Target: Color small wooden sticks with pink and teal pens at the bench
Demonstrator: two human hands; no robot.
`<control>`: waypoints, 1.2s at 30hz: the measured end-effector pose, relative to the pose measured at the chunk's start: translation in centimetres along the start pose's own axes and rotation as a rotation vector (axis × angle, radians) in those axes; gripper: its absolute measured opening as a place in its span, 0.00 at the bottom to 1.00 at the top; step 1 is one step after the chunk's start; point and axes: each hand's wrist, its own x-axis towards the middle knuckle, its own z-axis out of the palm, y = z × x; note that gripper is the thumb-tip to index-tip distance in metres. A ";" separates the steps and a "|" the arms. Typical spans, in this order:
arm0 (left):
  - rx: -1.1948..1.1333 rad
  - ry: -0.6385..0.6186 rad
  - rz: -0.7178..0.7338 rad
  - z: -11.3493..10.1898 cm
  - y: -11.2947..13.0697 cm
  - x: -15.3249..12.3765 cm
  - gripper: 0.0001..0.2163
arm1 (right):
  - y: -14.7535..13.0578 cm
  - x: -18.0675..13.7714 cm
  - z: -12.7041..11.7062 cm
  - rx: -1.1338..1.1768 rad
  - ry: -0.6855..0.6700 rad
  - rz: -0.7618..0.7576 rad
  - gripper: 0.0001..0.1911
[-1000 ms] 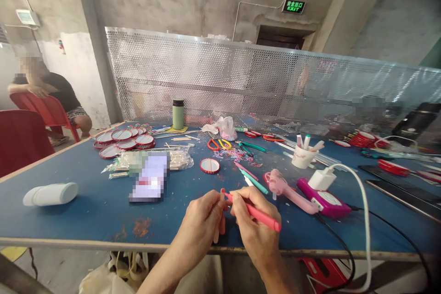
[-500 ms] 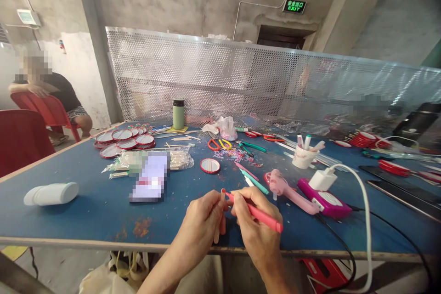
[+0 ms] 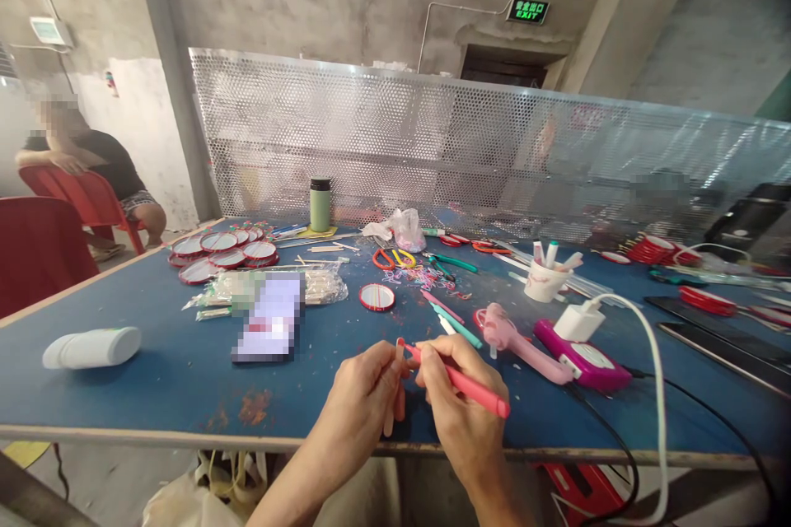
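Observation:
My left hand [image 3: 364,391] is closed around a wooden craft stick [image 3: 389,422], held upright near the table's front edge. The stick's top end is coloured red; part of its length is hidden by my fingers, and I cannot tell if there is more than one stick. Between the fingers of my right hand [image 3: 466,395] is a red marker pen [image 3: 475,391], its tip at the stick's red end. Beyond my hands lie a small round red-rimmed disc [image 3: 376,297], a pink pen [image 3: 442,307] and a teal marker [image 3: 456,324].
Left of my hands are a phone [image 3: 272,321], bagged sticks [image 3: 330,286], a white bottle [image 3: 92,347] and stacked red-rimmed discs [image 3: 219,242]. To the right are a pink handheld fan [image 3: 525,346], a purple power strip [image 3: 584,358] with cables and a cup of pens [image 3: 544,284]. Someone sits far left.
Almost nothing differs. The marker and my right hand have shifted very slightly, with the tip still at the stick's red end.

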 end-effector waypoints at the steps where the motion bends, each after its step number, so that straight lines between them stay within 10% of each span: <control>1: -0.001 0.001 0.001 0.0 0.0 0.0 0.19 | 0.0 0.0 0.0 -0.002 -0.003 0.002 0.15; 36: 0.019 0.008 0.004 0.0 0.0 0.0 0.17 | 0.2 -0.1 0.3 0.031 0.092 -0.018 0.12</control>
